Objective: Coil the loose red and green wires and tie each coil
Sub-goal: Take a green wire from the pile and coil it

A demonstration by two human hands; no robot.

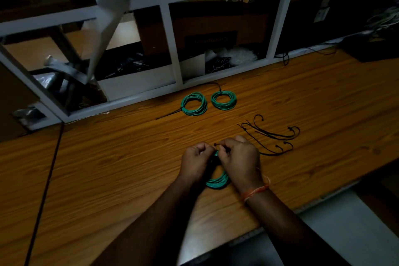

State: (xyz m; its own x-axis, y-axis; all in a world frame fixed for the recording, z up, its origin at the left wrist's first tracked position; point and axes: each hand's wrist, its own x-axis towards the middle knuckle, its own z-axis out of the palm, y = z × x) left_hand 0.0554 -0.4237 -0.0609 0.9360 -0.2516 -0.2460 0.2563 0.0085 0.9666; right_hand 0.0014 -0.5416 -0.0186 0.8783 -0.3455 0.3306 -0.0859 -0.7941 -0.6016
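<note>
My left hand (195, 158) and right hand (238, 157) both pinch the black tie (216, 144) on the green coil (218, 181), centre frame | two tied coils (208, 101) above | loose ties (274, 136) right

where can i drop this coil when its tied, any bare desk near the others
Bare wood lies between the hands and the two tied coils, and across the desk left of the hands up to the black cord. Right of the hands is crowded with loose zip ties.
</note>
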